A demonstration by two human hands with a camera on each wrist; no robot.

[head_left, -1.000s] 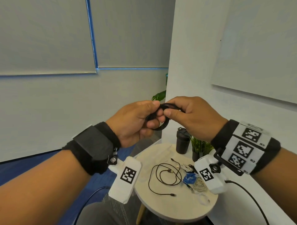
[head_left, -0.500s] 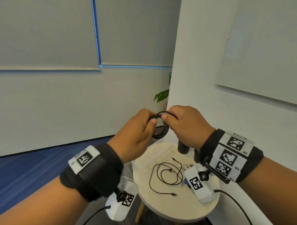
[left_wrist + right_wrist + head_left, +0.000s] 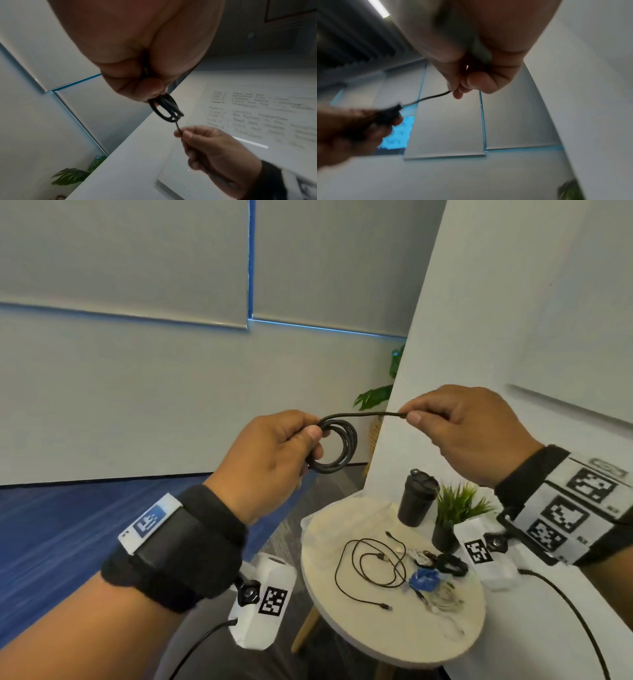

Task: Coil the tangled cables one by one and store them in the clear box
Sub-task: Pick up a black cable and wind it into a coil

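Observation:
High above the table, my left hand (image 3: 310, 436) grips a coiled black cable (image 3: 337, 448), its loops hanging under thumb and fingers. My right hand (image 3: 409, 414) pinches the cable's free end, stretched taut to the right of the coil. The left wrist view shows the coil (image 3: 165, 109) below my left hand (image 3: 154, 93) and my right hand (image 3: 181, 133) pinching the strand. In the blurred right wrist view the cable (image 3: 428, 98) runs from my right hand (image 3: 455, 92) to my left hand (image 3: 392, 119). On the round table (image 3: 383, 642) lie a loose black cable (image 3: 368, 568) and a clear box (image 3: 342, 523), faint at its far left.
A black cup (image 3: 416, 498) and a small potted plant (image 3: 452, 515) stand at the table's back. Coiled white, blue (image 3: 424, 578) and black (image 3: 450, 563) cables lie on its right side. A white wall runs along the right; blue carpet covers the floor on the left.
My right hand has pulled away to the right, drawing the cable's end out of the coil. My left hand still holds the coil.

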